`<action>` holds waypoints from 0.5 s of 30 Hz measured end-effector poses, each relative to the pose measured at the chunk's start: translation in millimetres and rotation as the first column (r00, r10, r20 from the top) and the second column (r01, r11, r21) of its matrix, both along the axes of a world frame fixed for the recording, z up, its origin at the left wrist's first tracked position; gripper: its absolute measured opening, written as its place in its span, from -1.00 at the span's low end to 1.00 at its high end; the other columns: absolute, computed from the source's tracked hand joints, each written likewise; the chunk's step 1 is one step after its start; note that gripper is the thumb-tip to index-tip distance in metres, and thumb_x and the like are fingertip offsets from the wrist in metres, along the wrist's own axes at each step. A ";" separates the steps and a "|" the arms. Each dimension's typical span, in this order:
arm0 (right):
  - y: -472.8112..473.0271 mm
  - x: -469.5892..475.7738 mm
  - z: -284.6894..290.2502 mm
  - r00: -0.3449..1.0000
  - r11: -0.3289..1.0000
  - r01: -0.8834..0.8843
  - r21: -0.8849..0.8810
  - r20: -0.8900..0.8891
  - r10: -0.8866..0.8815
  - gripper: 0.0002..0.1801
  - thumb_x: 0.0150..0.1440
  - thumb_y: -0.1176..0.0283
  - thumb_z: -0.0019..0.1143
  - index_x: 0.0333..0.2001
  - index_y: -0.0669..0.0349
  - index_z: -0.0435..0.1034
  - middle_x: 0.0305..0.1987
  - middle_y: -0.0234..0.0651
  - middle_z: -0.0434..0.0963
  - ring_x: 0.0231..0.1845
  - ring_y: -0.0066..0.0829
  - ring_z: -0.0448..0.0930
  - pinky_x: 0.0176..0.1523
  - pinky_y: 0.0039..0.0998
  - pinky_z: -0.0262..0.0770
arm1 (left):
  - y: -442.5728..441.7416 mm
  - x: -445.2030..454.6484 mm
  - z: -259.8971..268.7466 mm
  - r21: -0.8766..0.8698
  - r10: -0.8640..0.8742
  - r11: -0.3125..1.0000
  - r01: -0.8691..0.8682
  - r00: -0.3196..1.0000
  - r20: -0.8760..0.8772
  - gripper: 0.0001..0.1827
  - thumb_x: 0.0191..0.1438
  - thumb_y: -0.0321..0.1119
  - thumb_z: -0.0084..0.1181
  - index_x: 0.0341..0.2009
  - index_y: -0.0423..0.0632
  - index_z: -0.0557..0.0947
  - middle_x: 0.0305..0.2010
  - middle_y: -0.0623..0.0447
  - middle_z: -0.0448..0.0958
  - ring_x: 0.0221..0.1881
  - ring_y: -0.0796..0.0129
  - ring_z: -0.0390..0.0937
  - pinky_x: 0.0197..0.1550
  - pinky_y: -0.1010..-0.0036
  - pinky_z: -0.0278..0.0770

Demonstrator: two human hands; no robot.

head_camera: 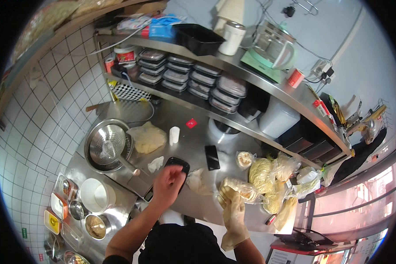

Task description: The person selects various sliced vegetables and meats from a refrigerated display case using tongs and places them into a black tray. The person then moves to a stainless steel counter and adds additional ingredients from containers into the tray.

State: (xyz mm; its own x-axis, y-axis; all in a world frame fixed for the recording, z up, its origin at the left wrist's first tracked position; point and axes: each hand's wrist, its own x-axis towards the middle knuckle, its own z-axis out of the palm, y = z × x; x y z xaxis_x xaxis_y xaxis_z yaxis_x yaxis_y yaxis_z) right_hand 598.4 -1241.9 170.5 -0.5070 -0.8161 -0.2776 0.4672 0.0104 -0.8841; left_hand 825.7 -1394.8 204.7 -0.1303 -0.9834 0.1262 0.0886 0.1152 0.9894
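Note:
My left hand (pixel 166 186) is bare and hovers over a black tray (pixel 181 162) near the counter's front edge; whether it touches the tray or holds anything is hard to tell. My right hand (pixel 232 208) wears a loose translucent glove, its fingertips beside a clear plastic bag of food (pixel 241 189). Crumpled translucent plastic (pixel 198 181) lies between the hands. Behind them are a black smartphone (pixel 212 157), a white cylindrical object (pixel 174 135) and a small red packet (pixel 191 123). A crumpled white tissue (pixel 155 164) lies left of the tray.
Metal bowls with a strainer (pixel 107 145) stand at left, beside a bag of pale food (pixel 149 138). A white bucket (pixel 97 195) and seasoning containers (pixel 95 227) are nearer. Bagged yellow noodles (pixel 261 175) lie at right. A steel shelf (pixel 198 114) with stacked lidded containers (pixel 175 74) overhangs the back.

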 end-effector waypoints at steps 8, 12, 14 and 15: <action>57.3 -121.1 -17.7 0.967 0.967 0.235 0.095 -0.127 -0.223 -0.70 0.46 0.31 0.16 0.12 0.29 0.54 0.02 -0.26 0.69 -0.06 -0.41 0.70 0.05 -0.32 0.71 | -202.1 -204.2 53.3 0.434 -0.071 0.878 0.203 0.951 -0.302 -0.65 0.35 -0.08 0.28 0.05 -0.05 0.64 -0.21 0.15 0.50 -0.26 0.45 0.49 -0.16 0.45 0.60; 80.0 -156.1 -37.8 0.979 0.971 0.203 0.130 -0.040 -0.199 -0.73 0.43 0.33 0.19 0.09 0.25 0.57 0.01 -0.28 0.70 -0.14 -0.46 0.68 -0.05 -0.37 0.71 | -262.2 -263.0 75.1 0.427 0.047 0.904 -0.007 0.995 -0.083 -0.69 0.30 -0.05 0.33 -0.10 0.00 0.66 -0.27 0.14 0.47 -0.37 0.43 0.40 -0.32 0.49 0.44; 78.7 -167.0 -30.1 0.996 0.987 0.091 0.129 -0.016 -0.090 -0.74 0.44 0.34 0.15 0.07 0.26 0.59 -0.02 -0.29 0.69 -0.18 -0.51 0.65 -0.08 -0.41 0.68 | -285.4 -270.7 73.1 0.473 0.138 0.874 -0.112 0.990 -0.020 -0.71 0.27 -0.05 0.35 -0.17 0.01 0.65 -0.31 0.13 0.46 -0.42 0.42 0.35 -0.38 0.50 0.35; 77.8 -174.8 -25.0 0.995 0.980 0.104 0.171 -0.023 -0.102 -0.73 0.44 0.35 0.13 0.08 0.27 0.59 -0.03 -0.29 0.69 -0.19 -0.52 0.64 -0.07 -0.42 0.68 | -284.6 -288.0 72.5 0.473 0.111 0.877 -0.077 0.993 -0.045 -0.69 0.29 -0.08 0.31 -0.10 -0.05 0.67 -0.23 0.08 0.51 -0.33 0.38 0.42 -0.29 0.46 0.42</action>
